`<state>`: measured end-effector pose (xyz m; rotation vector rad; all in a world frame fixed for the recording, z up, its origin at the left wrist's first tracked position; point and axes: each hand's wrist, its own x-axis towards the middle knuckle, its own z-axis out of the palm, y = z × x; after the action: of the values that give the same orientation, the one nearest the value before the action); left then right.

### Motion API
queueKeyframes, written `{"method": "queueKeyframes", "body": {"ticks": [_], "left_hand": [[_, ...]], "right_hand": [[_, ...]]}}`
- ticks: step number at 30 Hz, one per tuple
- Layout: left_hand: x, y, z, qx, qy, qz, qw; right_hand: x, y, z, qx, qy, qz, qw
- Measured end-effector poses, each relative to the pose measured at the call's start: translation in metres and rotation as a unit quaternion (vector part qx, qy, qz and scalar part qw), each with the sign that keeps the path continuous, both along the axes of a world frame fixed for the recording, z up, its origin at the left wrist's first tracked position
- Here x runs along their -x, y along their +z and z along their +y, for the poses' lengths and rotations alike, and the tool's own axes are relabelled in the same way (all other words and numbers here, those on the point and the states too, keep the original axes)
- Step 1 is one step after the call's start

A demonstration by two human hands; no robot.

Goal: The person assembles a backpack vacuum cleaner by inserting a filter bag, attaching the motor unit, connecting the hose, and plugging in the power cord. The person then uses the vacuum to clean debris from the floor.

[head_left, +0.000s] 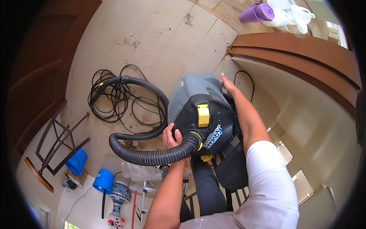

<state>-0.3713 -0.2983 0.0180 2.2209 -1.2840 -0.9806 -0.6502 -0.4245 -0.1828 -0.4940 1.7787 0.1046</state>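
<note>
Both the left hand point(170, 137) and right hand point(228, 84) rest unclenched against opposite sides of a grey-and-black vacuum cleaner point(218, 111).

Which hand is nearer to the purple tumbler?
Right. The right hand is at the far right side of the vacuum cleaner, toward the purple tumbler; the left hand is farther away, beside the ribbed hose.

A grey-and-black canister vacuum cleaner point(219, 114) bears a yellow tab point(203, 116); its ribbed black hose point(148, 157), attached, loops out left of the vacuum cleaner.
</note>
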Motion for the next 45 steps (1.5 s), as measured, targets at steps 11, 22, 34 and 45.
{"method": "queueKeyframes", "body": {"ticks": [11, 22, 34, 45], "left_hand": [[-0.002, 0.009, -0.002, -0.027, -0.011, 0.0, 1.0], [-0.001, 0.002, 0.002, 0.064, -0.018, -0.076, 0.995], [-0.001, 0.007, 0.016, 0.12, 0.007, -0.048, 0.992], [-0.163, -0.093, 0.282, -0.045, 0.062, 0.034, 0.996]], "right_hand": [[-0.004, -0.005, 0.0, 0.067, 0.217, 0.106, 0.968], [-0.126, 0.08, -0.102, 0.086, 0.537, -0.198, 0.815], [-0.255, 0.328, -0.043, 0.469, 0.062, -0.462, 0.751], [-0.346, 0.211, 0.177, 0.116, 0.592, -0.264, 0.753]]}}
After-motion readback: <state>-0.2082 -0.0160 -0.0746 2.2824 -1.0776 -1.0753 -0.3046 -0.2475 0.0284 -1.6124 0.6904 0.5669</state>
